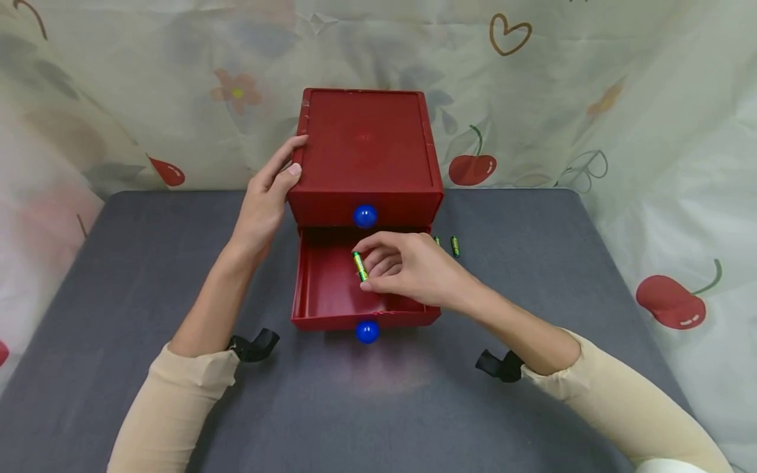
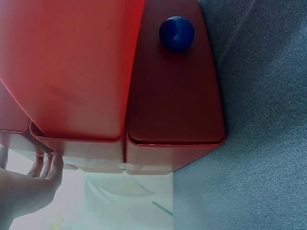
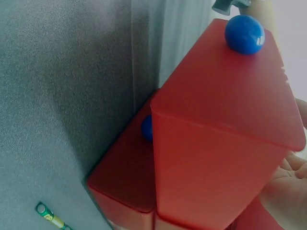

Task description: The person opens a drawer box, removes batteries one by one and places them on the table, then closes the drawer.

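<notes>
Two digits of the right hand [image 1: 414, 268] pinch a battery [image 1: 359, 266] above the pulled-out drawer [image 1: 325, 292]. The left hand [image 1: 267, 197], fingers loosely extended, rests against the left side of the cabinet [image 1: 367, 148]. Two more batteries [image 1: 455, 246] lie on the table [image 1: 520, 256] at right.

Red drawer [image 1: 331, 282]; blue knobs [image 1: 367, 332]; green-and-yellow battery [image 1: 360, 266]; cherry-patterned backdrop [image 1: 367, 46]

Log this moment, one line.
right hand: pinches battery over open drawer | left hand: touches red cabinet | two more batteries: on table
</notes>
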